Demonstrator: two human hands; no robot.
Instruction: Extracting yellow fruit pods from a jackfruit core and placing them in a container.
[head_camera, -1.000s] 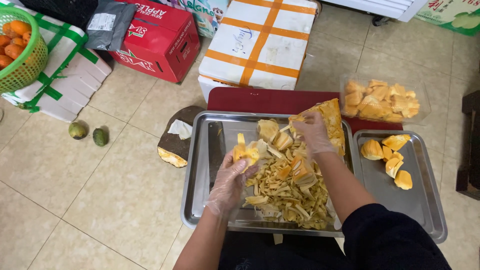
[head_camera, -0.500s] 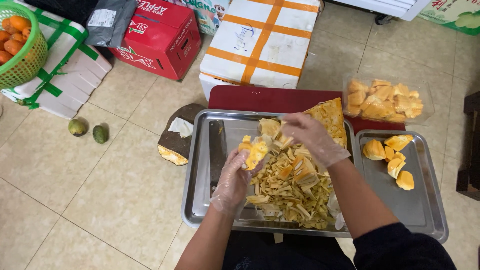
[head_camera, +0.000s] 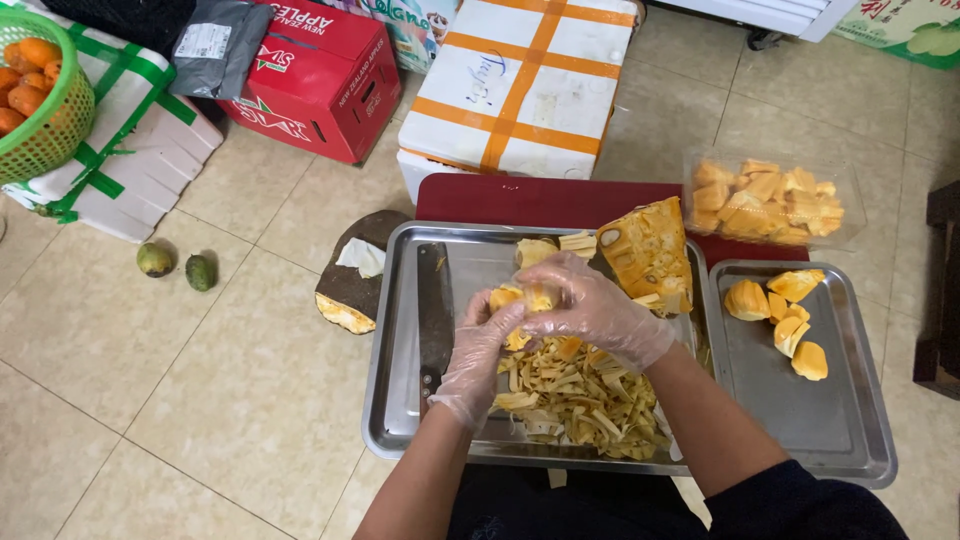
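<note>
Both gloved hands — left hand (head_camera: 487, 345), right hand (head_camera: 592, 308) — pinch a yellow fruit pod (head_camera: 522, 298) between curled fingertips, above the steel tray (head_camera: 400, 400).

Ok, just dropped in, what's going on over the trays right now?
A person in thin clear gloves has both hands together over the big steel tray. The left hand and right hand grip one yellow fruit pod between them. Beneath lies a heap of pale fibrous strips, with a cleaver flat at the tray's left and a jackfruit wedge at the back. Cleaned pods sit in the smaller tray on the right.
</note>
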